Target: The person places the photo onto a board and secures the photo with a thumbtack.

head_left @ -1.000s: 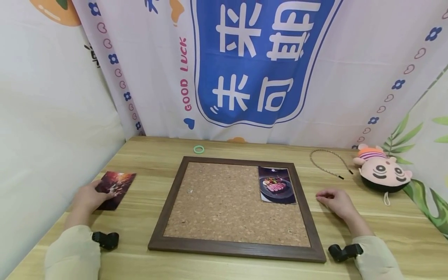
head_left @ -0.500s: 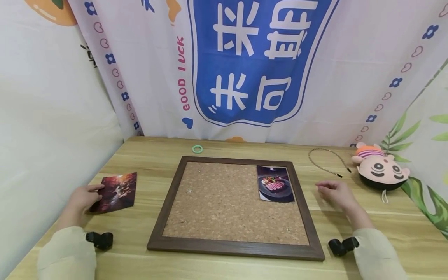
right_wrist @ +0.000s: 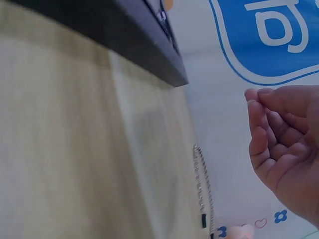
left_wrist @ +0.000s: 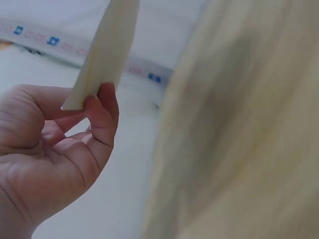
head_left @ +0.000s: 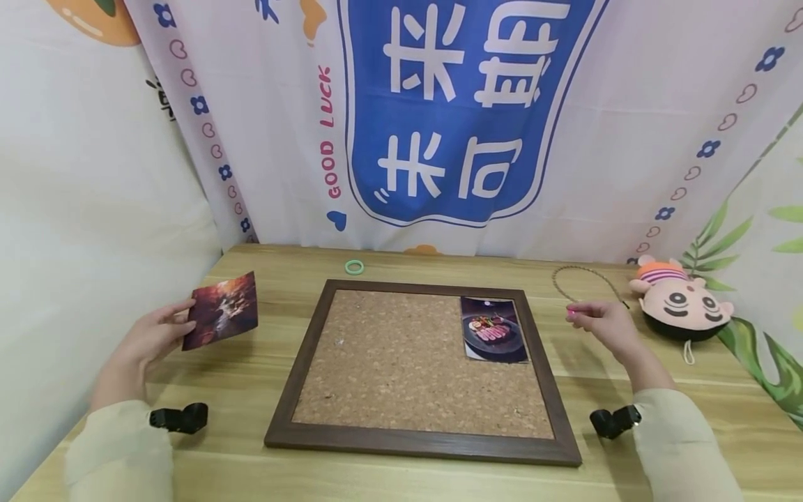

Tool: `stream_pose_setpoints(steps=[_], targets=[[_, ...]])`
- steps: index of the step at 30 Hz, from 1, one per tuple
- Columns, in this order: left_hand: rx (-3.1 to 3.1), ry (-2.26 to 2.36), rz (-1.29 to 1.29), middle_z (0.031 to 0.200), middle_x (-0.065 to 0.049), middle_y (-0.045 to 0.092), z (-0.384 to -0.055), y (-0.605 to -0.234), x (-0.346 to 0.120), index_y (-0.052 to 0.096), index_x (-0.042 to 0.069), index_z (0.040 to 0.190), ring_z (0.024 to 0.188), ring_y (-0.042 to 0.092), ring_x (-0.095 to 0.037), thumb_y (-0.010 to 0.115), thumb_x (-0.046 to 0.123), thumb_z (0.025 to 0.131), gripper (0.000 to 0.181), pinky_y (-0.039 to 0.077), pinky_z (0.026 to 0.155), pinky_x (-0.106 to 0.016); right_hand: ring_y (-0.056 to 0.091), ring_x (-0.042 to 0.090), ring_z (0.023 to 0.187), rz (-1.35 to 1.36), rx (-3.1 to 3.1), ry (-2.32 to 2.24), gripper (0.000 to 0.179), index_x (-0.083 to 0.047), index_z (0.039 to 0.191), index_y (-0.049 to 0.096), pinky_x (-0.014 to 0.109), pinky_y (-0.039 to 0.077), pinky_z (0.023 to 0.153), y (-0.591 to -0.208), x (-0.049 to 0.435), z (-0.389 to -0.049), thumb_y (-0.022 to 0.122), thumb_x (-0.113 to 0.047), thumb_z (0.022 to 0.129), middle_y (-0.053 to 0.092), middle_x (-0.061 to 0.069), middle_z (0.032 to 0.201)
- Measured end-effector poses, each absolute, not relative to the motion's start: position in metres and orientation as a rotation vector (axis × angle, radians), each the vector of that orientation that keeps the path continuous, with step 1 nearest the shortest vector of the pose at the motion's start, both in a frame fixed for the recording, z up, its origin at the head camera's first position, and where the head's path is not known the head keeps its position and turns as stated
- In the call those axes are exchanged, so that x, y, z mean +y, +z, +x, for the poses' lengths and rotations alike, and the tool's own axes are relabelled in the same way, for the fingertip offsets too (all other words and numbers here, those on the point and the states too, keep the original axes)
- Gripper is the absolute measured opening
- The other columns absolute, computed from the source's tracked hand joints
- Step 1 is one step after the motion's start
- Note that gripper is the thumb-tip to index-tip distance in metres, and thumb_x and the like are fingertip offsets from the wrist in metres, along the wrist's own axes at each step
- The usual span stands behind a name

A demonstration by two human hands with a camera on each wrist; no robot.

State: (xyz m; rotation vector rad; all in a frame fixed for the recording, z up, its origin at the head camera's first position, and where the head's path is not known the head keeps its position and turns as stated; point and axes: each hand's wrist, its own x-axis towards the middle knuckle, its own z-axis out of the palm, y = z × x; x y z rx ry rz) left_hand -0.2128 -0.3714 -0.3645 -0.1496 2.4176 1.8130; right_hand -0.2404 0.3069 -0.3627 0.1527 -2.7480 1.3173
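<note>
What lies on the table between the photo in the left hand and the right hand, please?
In the head view, the framed cork board lies between the held photo and the right hand, with a food photo in its far right corner.

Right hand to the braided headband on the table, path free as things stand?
Probably yes. The right hand hovers just in front of the headband, fingers loosely curled and seemingly empty, with only bare table between them; the plush toy sits off to the side.
</note>
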Motion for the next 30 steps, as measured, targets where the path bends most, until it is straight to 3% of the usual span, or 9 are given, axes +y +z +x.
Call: stream_pose_setpoints(steps=[6, 13, 18, 25, 30], targets=[[2.269, 2.049, -0.024, 0.112, -0.012, 0.038, -0.222, -0.353, -0.346, 0.008, -0.002, 0.136, 0.080, 0.052, 0.002, 0.056, 0.006, 0.083, 0.072, 0.044, 0.069, -0.017, 0.053, 0.015, 0.077, 0.193, -2.757, 1.297, 0.037, 0.008, 0.108, 0.056, 0.039, 0.043, 0.070, -0.354, 0.297, -0.247, 0.054, -0.023, 0.086, 0.061, 0.015, 0.089], [2.390, 1.912, 0.038, 0.128, -0.030, 0.022, -0.236, -0.343, -0.309, 0.010, -0.002, 0.137, 0.081, 0.048, 0.003, 0.049, 0.007, 0.087, 0.064, 0.042, 0.072, -0.017, 0.054, 0.019, 0.079, 0.209, -2.753, 1.301, 0.034, 0.006, 0.107, 0.057, 0.038, 0.041, 0.071, -0.345, 0.278, -0.256, 0.053, -0.022, 0.087, 0.061, 0.017, 0.090], [2.364, 1.911, 0.089, 0.125, -0.027, 0.026, -0.247, -0.341, -0.281, 0.013, -0.002, 0.136, 0.082, 0.050, -0.002, 0.049, 0.002, 0.086, 0.062, 0.042, 0.074, -0.019, 0.055, 0.017, 0.075, 0.223, -2.705, 1.308, 0.032, 0.004, 0.103, 0.059, 0.034, 0.039, 0.070, -0.338, 0.259, -0.267, 0.055, -0.023, 0.085, 0.062, 0.015, 0.087], [2.355, 1.873, 0.041, 0.123, -0.026, 0.031, -0.259, -0.344, -0.243, 0.023, 0.001, 0.136, 0.088, 0.050, -0.011, 0.051, -0.001, 0.084, 0.059, 0.042, 0.079, -0.025, 0.055, 0.033, 0.079, 0.276, -2.576, 1.494, 0.027, 0.009, 0.097, 0.059, 0.030, 0.042, 0.065, -0.326, 0.220, -0.283, 0.058, -0.015, 0.083, 0.062, 0.011, 0.080], [2.376, 1.845, 0.016, 0.120, -0.025, 0.038, -0.267, -0.350, -0.218, 0.031, 0.001, 0.133, 0.088, 0.052, -0.017, 0.052, -0.002, 0.082, 0.055, 0.043, 0.079, -0.030, 0.055, 0.023, 0.072, 0.295, -2.503, 1.588, 0.023, 0.008, 0.095, 0.059, 0.026, 0.041, 0.062, -0.323, 0.188, -0.292, 0.058, -0.011, 0.082, 0.061, 0.006, 0.077]])
